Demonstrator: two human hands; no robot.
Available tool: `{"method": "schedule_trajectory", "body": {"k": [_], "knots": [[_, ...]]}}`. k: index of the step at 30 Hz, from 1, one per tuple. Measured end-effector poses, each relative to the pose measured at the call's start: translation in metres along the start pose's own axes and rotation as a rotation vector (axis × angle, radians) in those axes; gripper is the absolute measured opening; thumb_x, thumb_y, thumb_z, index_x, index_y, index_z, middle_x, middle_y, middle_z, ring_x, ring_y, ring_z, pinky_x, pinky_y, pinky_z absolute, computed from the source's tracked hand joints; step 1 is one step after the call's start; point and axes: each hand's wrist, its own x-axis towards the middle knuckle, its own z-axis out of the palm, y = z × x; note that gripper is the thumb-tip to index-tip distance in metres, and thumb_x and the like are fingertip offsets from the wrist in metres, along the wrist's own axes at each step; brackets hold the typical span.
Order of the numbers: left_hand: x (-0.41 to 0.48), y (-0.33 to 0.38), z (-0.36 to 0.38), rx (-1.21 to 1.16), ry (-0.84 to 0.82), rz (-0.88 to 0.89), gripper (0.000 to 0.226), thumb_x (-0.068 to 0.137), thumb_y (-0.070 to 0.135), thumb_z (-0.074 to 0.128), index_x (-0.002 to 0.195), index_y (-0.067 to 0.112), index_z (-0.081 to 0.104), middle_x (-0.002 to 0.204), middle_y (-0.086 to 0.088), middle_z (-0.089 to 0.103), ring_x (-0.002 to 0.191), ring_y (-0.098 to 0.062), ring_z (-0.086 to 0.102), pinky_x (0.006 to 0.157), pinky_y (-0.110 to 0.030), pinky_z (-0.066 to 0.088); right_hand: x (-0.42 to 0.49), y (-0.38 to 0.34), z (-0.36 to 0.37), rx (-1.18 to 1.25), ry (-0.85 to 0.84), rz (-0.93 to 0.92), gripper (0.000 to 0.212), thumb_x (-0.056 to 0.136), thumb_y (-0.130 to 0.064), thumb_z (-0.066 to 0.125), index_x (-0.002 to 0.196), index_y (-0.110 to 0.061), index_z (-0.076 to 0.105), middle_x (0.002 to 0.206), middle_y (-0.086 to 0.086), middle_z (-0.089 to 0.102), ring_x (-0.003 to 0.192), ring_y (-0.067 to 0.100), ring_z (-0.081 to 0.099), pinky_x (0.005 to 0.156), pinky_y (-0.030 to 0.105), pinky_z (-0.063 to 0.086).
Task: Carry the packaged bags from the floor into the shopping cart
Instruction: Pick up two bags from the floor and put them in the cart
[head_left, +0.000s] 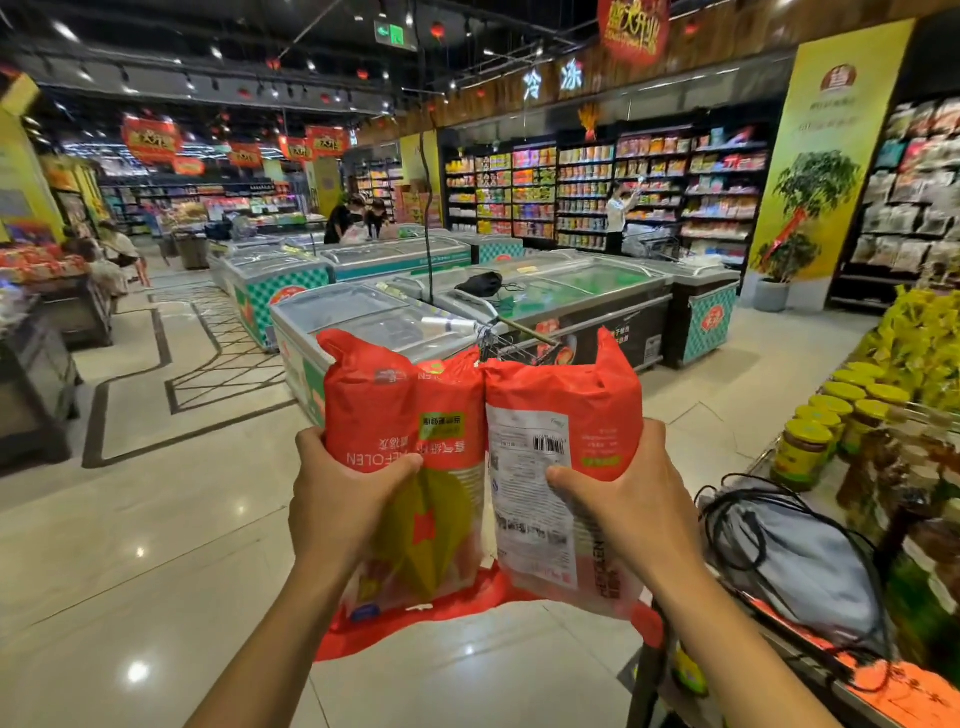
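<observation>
I hold two red packaged bags side by side at chest height, upside down. My left hand (343, 493) grips the left bag (400, 415), which shows a yellow and white front. My right hand (628, 493) grips the right bag (566, 410), its white label and barcode facing me. The two bags touch along their inner edges. Behind their tops, a bit of the wire shopping cart (511, 349) shows; most of it is hidden by the bags. More red packaging (363, 631) lies low, below the held bags.
Chest freezers (571, 291) stand ahead beyond the cart. On my right is a display stand with yellow-lidded jars (831, 415) and a grey drawstring pouch (800, 561) with black cords. Open tiled floor (156, 545) spreads to the left. People stand far off by the shelves.
</observation>
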Motion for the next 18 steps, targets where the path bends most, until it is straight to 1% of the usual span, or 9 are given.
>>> {"method": "schedule_trajectory", "body": {"k": [2, 4, 6, 8, 10, 13, 18], "knots": [[0.028, 0.002, 0.020, 0.006, 0.007, -0.002, 0.101, 0.038, 0.073, 0.081, 0.121, 0.034, 0.039, 0.123, 0.002, 0.064, 0.106, -0.029, 0.067, 0.095, -0.053, 0.056, 0.034, 0.005, 0.014, 0.017, -0.005, -0.004, 0.068, 0.066, -0.059, 0.083, 0.111, -0.035, 0.037, 0.101, -0.015, 0.059, 0.089, 0.018, 0.060, 0.080, 0.039, 0.048], [0.058, 0.008, 0.039, 0.018, 0.015, 0.007, 0.104, 0.037, 0.074, 0.081, 0.123, 0.033, 0.039, 0.125, 0.001, 0.064, 0.107, -0.029, 0.067, 0.096, -0.054, 0.055, 0.069, 0.010, 0.030, 0.040, -0.005, -0.007, 0.070, 0.066, -0.060, 0.083, 0.112, -0.035, 0.038, 0.102, -0.015, 0.060, 0.091, 0.018, 0.062, 0.081, 0.039, 0.050], [0.087, 0.017, 0.059, 0.031, 0.016, 0.019, 0.100, 0.043, 0.069, 0.086, 0.123, 0.033, 0.038, 0.124, 0.001, 0.063, 0.108, -0.029, 0.066, 0.097, -0.054, 0.055, 0.105, 0.013, 0.044, 0.056, -0.006, -0.002, 0.071, 0.065, -0.063, 0.083, 0.111, -0.037, 0.036, 0.102, -0.015, 0.061, 0.092, 0.018, 0.064, 0.085, 0.042, 0.053], [0.113, 0.022, 0.079, 0.045, 0.019, 0.026, 0.093, 0.050, 0.061, 0.092, 0.120, 0.033, 0.037, 0.119, 0.004, 0.061, 0.108, -0.031, 0.066, 0.098, -0.053, 0.053, 0.138, 0.017, 0.055, 0.057, -0.012, 0.000, 0.071, 0.064, -0.064, 0.083, 0.110, -0.038, 0.035, 0.103, -0.015, 0.061, 0.092, 0.019, 0.065, 0.086, 0.045, 0.054], [0.138, 0.024, 0.098, 0.036, 0.034, 0.023, 0.095, 0.044, 0.064, 0.089, 0.117, 0.035, 0.037, 0.115, 0.004, 0.061, 0.107, -0.031, 0.066, 0.097, -0.053, 0.053, 0.170, 0.020, 0.064, 0.055, -0.010, -0.009, 0.071, 0.064, -0.064, 0.083, 0.110, -0.038, 0.035, 0.103, -0.015, 0.062, 0.091, 0.019, 0.065, 0.084, 0.044, 0.055], [0.171, 0.022, 0.124, 0.014, 0.045, 0.007, 0.101, 0.033, 0.073, 0.079, 0.117, 0.035, 0.038, 0.117, 0.004, 0.063, 0.106, -0.030, 0.066, 0.096, -0.053, 0.054, 0.213, 0.024, 0.076, 0.048, -0.023, -0.021, 0.072, 0.064, -0.064, 0.083, 0.111, -0.039, 0.035, 0.103, -0.015, 0.062, 0.089, 0.017, 0.065, 0.083, 0.044, 0.055], [0.218, 0.017, 0.160, -0.001, 0.043, 0.007, 0.099, 0.036, 0.071, 0.081, 0.118, 0.033, 0.040, 0.118, 0.003, 0.063, 0.104, -0.029, 0.067, 0.094, -0.053, 0.055, 0.268, 0.032, 0.102, 0.034, -0.026, -0.018, 0.072, 0.063, -0.066, 0.083, 0.109, -0.040, 0.034, 0.101, -0.017, 0.062, 0.087, 0.015, 0.065, 0.083, 0.046, 0.056]]}}
